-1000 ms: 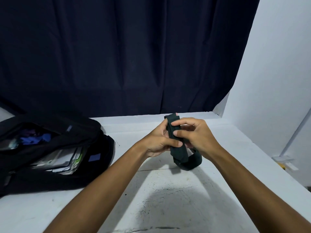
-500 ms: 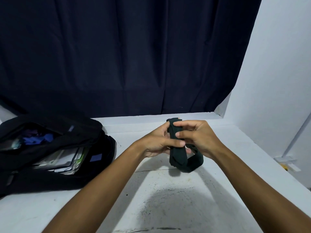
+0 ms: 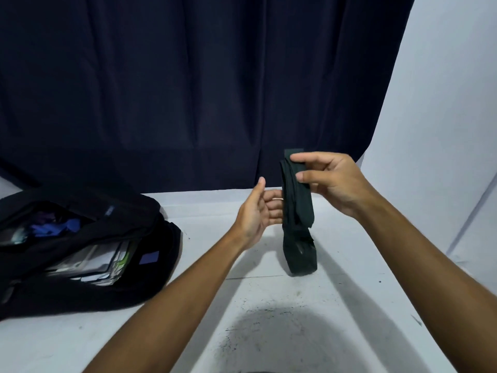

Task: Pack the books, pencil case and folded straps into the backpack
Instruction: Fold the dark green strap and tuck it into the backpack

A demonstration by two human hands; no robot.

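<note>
The right hand [image 3: 337, 181] pinches the upper end of the folded strap [image 3: 297, 214] between thumb and fingers; the strap hangs vertically above the white table [image 3: 269, 319]. The left hand [image 3: 256, 211] is held open just beside the strap (fingers extended, gripping nothing; contact cannot be determined). The backpack [image 3: 80, 254] lies unzipped near the table's left edge, books [image 3: 94, 265] visible inside. Bare table surface separates backpack and strap.
</note>
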